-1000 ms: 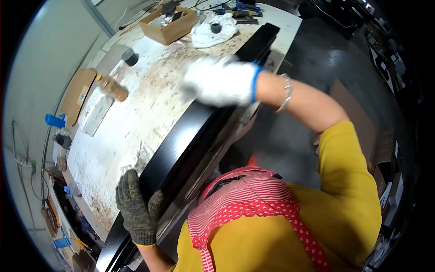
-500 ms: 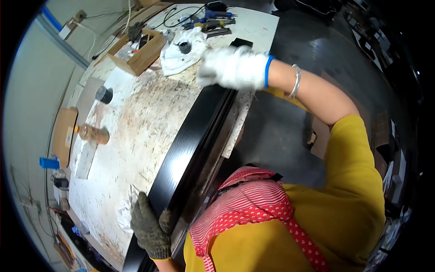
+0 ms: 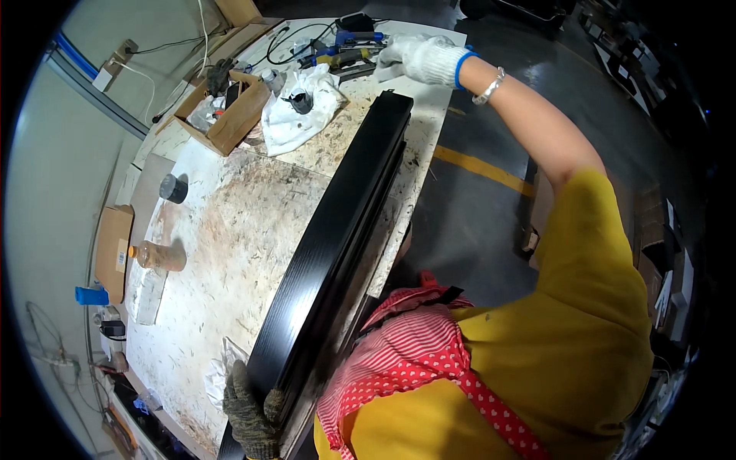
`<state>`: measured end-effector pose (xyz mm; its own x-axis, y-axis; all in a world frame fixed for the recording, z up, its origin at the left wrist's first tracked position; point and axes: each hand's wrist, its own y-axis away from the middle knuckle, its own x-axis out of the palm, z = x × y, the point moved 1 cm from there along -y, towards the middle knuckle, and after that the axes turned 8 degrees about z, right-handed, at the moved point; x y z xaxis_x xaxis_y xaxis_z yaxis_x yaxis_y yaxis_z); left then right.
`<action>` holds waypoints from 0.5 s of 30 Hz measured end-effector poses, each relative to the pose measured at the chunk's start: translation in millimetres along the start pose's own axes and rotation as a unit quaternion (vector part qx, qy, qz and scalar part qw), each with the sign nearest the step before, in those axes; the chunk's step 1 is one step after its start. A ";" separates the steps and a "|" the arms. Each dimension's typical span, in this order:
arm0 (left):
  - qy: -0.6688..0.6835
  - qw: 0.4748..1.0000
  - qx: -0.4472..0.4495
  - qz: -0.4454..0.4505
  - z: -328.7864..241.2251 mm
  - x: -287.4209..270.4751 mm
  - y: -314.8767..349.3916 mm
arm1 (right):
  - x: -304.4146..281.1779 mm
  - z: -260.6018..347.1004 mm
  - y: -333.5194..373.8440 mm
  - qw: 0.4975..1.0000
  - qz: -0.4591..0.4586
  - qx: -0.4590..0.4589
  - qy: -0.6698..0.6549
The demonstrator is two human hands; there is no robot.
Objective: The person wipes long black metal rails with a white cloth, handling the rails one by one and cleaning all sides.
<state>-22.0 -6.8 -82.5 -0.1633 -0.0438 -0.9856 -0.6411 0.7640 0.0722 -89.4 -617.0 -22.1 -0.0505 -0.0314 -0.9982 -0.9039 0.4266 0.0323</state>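
A long, black, wood-grained strip (image 3: 314,238) is gripped near its close end by the left hand (image 3: 249,418), gloved in dark green knit, fingers along one edge, thumb at the other. Beyond its far end, the right hand (image 3: 420,61), gloved in white knit, is held with fingers partly curled; whether anything is grasped cannot be told. Blue-and-yellow-handled tools (image 3: 343,58) are laid left of that hand, on the stained white surface (image 3: 245,203).

Tabletop (image 3: 230,226) brightly lit, apparently from overhead, with glare whitening the nearer half of the black panel (image 3: 328,230), floor (image 3: 460,218) dim, far-right clutter (image 3: 681,268) near-lost in darkness, and fisheye distortion bowing straight edges.
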 end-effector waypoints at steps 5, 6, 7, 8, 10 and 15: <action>0.049 0.999 0.001 -0.015 10.1 -1.5 -1.8 | 6.8 -11.2 11.1 0.997 0.005 -0.028 -0.073; 0.056 0.998 0.003 -0.006 12.6 -1.8 -3.4 | 13.0 -23.1 1.2 1.000 -0.005 -0.022 0.010; 0.062 0.998 0.005 0.002 14.1 -2.5 -5.6 | 20.1 -34.4 -0.1 1.000 -0.006 -0.018 0.007; 0.061 0.998 0.005 0.003 13.0 -3.2 -7.4 | 18.5 -34.8 0.8 0.998 -0.023 0.020 -0.063; 0.091 0.995 -0.023 0.024 11.9 -4.7 -10.0 | 20.4 -29.7 2.0 0.967 -0.056 0.063 -0.239; 0.054 0.998 -0.003 0.016 7.7 -19.3 -13.6 | 38.4 -22.2 -6.2 0.793 -0.075 0.005 -0.604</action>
<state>-4.4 -11.4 -65.7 -0.2630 -0.0882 -0.9608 -0.6390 0.7620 0.1050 -95.2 -640.9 -59.4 0.5068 0.8041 -0.3107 -0.8575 0.5072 -0.0860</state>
